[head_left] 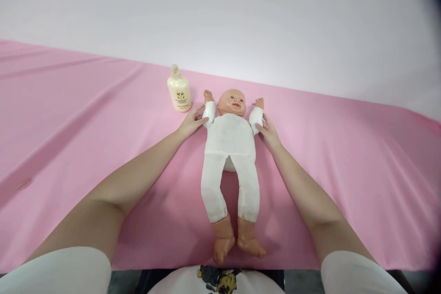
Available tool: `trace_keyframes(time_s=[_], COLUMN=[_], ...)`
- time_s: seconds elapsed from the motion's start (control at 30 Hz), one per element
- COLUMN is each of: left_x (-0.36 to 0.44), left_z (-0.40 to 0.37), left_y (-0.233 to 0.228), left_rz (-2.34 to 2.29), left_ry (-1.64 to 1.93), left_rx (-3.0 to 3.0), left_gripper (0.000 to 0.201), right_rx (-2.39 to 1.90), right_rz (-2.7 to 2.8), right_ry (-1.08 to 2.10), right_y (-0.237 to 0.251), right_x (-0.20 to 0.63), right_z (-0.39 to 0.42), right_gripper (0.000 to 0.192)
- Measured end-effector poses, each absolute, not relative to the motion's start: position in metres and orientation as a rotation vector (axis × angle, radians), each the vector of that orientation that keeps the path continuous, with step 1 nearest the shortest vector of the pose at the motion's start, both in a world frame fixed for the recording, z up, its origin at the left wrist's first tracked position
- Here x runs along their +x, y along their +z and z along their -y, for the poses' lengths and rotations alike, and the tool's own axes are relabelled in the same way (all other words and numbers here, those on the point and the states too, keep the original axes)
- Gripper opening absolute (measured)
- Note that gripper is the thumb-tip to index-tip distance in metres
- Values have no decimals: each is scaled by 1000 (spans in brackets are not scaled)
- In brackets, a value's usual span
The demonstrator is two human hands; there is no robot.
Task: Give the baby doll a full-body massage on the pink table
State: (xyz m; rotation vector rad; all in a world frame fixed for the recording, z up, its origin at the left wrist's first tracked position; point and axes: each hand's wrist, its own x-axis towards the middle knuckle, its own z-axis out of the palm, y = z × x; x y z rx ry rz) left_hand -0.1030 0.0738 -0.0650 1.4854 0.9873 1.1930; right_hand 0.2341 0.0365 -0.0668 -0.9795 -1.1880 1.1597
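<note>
A baby doll (230,135) with a white cloth body lies on its back, its head away from me and its bare feet toward me. Both of its arms are raised beside its head. My left hand (193,121) is closed around the doll's arm on the left, thumb on top of the white sleeve. On the other side, my right hand (268,132) grips the doll's other arm, thumb again on top and fingers behind it.
A cream-coloured pump bottle (179,93) stands just beyond my left hand. Pink cloth (144,234) covers the table, with folds at the left. Behind its far edge is a white surface (220,18). A small brownish sliver (24,183) lies at far left.
</note>
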Motion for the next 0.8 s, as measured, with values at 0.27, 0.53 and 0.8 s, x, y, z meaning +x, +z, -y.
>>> trace_keyframes(time_s=[0.27, 0.53, 0.8], left_x=[-101, -101, -101], left_z=[-72, -67, -67], left_y=[-59, -62, -63], left_rz=[-768, -751, -730], left_ry=[1251, 1004, 968], left_rx=[1215, 1288, 1347], left_gripper=[60, 28, 25], right_rx=[-898, -861, -901], right_rz=[1130, 1318, 1288], right_ry=[1222, 1347, 1362], right_y=[-60, -62, -58], right_x=[234, 236, 231], right_z=[-31, -28, -27], right_gripper=[45, 23, 24])
